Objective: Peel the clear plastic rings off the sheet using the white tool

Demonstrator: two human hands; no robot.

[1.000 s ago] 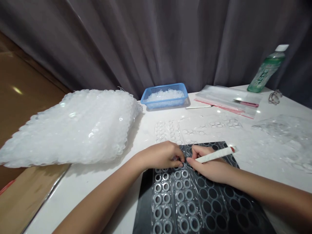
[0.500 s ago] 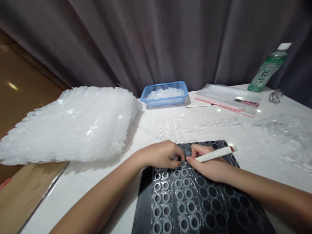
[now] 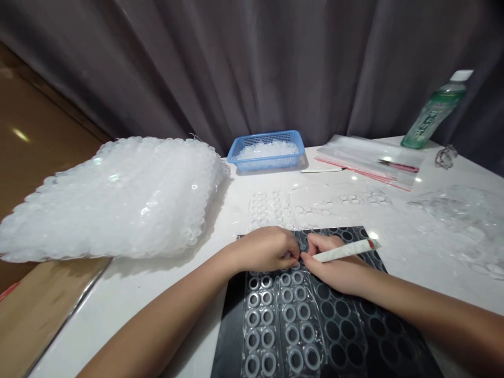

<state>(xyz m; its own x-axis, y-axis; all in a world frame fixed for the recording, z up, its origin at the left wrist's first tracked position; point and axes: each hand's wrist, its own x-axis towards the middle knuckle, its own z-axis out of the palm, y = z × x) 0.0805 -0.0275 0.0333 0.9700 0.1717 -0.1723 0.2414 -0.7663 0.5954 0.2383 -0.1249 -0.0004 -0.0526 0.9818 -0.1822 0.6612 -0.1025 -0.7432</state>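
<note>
A dark board lies in front of me, covered by clear plastic sheets with rows of round holes. Translucent rings sit in the two left strips, while the right strips show bare circles. My left hand is closed over the upper part of the board, fingertips pinched down by a ring; what they hold is hidden. Close beside it, my right hand grips a slim tool with a white wrapped handle like a pen. The tool's working tip is hidden by the fingers.
A big bag of translucent rings stands at left, above cardboard. Behind are a blue basket of small clear pieces, zip bags, a pink-handled tool and a green bottle. Crumpled clear plastic lies at right.
The left fingers have curled in more tightly, and the small clear piece seen by them before is hidden now. The right hand has barely moved, its tool tilting slightly.
</note>
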